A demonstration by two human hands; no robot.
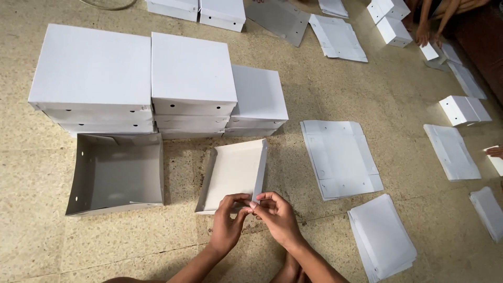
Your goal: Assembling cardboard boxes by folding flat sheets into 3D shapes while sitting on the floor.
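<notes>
My left hand (226, 222) and my right hand (277, 216) meet at the near right corner of a half-folded white cardboard lid (233, 170) lying on the floor. The fingers of both hands pinch the lid's corner flap and its raised right wall. An open white box bottom (116, 175) sits on the floor to the left of the lid, its walls up and small holes in its sides.
Three stacks of finished white boxes (191, 71) stand behind. Flat cardboard blanks lie in piles at right (339, 157) and near right (381, 236). More boxes and blanks line the right side, where another person's hands (427, 34) work at the top right.
</notes>
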